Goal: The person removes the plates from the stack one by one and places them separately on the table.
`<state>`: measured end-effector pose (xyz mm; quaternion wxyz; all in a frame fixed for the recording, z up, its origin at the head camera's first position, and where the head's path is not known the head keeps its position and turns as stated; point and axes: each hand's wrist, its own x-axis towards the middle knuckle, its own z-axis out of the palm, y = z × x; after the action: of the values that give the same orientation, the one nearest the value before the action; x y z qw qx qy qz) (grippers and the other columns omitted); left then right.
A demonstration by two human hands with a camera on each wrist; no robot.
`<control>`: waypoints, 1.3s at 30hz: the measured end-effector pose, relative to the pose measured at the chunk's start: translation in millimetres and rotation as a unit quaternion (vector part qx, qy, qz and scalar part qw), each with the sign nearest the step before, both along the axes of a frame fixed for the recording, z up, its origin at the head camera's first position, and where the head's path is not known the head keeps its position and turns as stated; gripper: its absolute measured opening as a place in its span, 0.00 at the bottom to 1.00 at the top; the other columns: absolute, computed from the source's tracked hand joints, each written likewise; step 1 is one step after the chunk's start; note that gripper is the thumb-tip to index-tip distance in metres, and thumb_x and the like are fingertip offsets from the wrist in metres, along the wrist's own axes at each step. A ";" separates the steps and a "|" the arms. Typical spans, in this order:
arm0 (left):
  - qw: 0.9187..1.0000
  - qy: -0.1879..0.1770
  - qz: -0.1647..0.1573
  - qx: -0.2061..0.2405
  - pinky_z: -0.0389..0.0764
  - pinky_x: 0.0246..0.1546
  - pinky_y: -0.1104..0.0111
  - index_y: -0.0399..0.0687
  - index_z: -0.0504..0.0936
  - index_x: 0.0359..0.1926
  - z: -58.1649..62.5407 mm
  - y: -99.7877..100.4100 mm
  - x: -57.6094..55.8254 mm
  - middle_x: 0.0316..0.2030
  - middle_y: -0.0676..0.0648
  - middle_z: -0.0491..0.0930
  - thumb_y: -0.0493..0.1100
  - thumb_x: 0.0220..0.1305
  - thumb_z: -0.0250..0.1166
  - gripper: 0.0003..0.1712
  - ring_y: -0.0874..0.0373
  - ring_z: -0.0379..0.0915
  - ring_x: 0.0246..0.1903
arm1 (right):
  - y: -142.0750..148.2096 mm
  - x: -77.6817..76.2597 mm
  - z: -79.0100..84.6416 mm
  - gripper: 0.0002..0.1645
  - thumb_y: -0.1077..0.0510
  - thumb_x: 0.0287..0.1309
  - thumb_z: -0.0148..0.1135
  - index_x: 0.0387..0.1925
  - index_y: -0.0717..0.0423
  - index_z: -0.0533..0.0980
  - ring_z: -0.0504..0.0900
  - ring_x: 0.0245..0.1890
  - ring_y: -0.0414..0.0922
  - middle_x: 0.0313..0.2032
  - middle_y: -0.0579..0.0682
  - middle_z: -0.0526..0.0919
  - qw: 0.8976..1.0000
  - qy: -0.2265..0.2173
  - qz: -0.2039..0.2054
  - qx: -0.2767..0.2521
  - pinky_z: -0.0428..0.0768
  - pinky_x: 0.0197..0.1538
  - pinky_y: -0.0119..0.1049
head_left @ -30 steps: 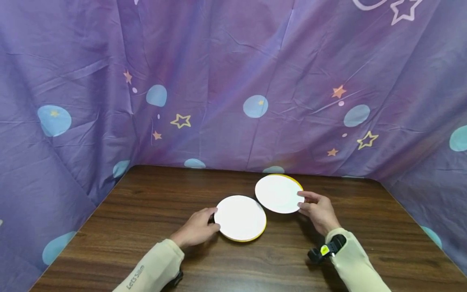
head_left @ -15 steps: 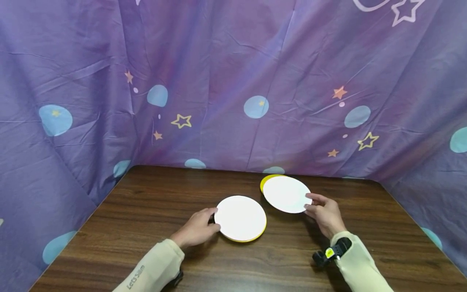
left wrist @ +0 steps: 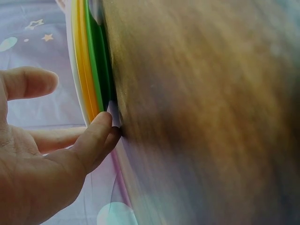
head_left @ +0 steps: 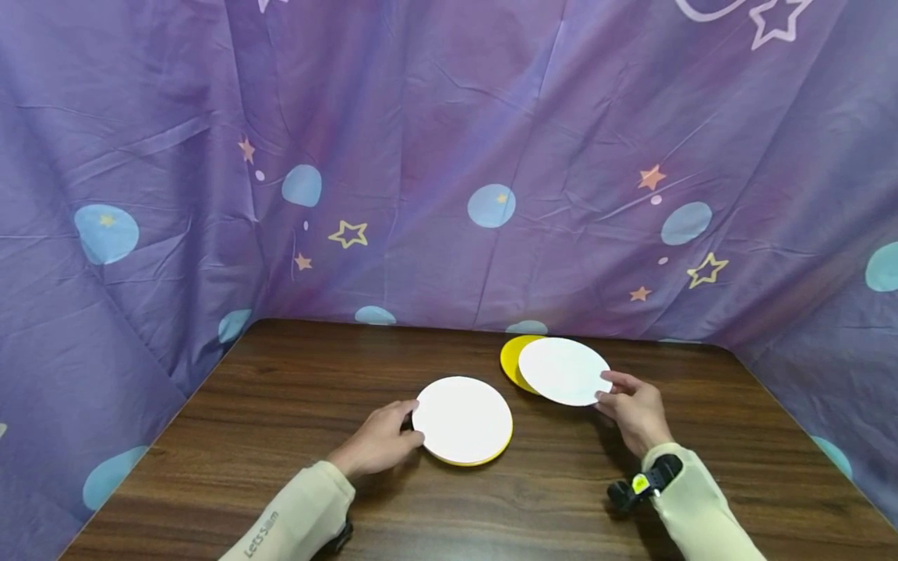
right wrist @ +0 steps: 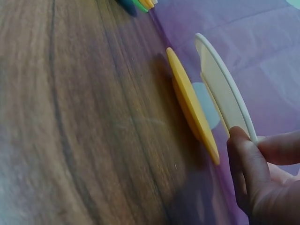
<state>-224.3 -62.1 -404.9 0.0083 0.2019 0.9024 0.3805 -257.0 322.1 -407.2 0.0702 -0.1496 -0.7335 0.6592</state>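
My right hand (head_left: 637, 413) pinches the near right rim of a white plate (head_left: 564, 372), thumb on one face and fingers on the other. In the right wrist view this white plate (right wrist: 225, 89) is raised above a yellow plate (right wrist: 193, 105) lying on the table. From the head view it covers much of that yellow plate (head_left: 514, 360). My left hand (head_left: 379, 438) rests with spread fingers at the left edge of a plate stack topped by a white plate (head_left: 463, 419). Below that, the left wrist view shows yellow plates (left wrist: 84, 56) and a green plate (left wrist: 97, 61).
Everything stands on a dark wood-grain table (head_left: 309, 374). A purple curtain (head_left: 407, 156) with stars and dots hangs along its back and sides. The stack sits nearer to me and left of the lone yellow plate.
The right hand has drawn the white plate up and rightward off the yellow plate, baring the yellow one's left part. The left hand and the stack have stayed put.
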 end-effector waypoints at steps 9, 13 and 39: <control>1.000 0.000 -0.001 0.000 0.73 0.66 0.47 0.26 0.71 0.65 0.2 0.0 0.5 0.60 0.30 0.77 0.39 0.55 0.62 0.36 0.38 0.74 0.62 | 6.6 -2.5 -3.2 0.34 0.76 0.56 0.57 0.66 0.76 0.63 0.73 0.24 0.30 0.29 0.42 0.66 1.000 -0.003 -0.027 0.000 0.83 0.33 0.22; 1.000 -0.004 -0.001 -0.001 0.73 0.66 0.47 0.26 0.71 0.65 -0.2 0.0 0.4 0.60 0.30 0.77 0.40 0.56 0.62 0.36 0.38 0.73 0.62 | 10.0 -2.7 -4.3 0.34 0.77 0.56 0.57 0.65 0.76 0.63 0.73 0.24 0.30 0.28 0.41 0.66 0.999 -0.002 -0.039 -0.006 0.83 0.33 0.22; 1.000 0.000 -0.003 -0.006 0.72 0.67 0.47 0.25 0.71 0.65 -1.4 0.5 -0.8 0.61 0.29 0.76 0.40 0.56 0.62 0.36 0.37 0.72 0.64 | 33.6 -5.8 -5.0 0.36 0.77 0.55 0.56 0.67 0.73 0.63 0.79 0.21 0.31 0.35 0.48 0.69 0.992 0.009 -0.126 -0.028 0.84 0.30 0.25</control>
<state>-225.1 -61.6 -406.2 0.0109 0.2050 0.9040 0.3749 -262.8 355.8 -412.2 0.1547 -0.2369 -0.6896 0.6667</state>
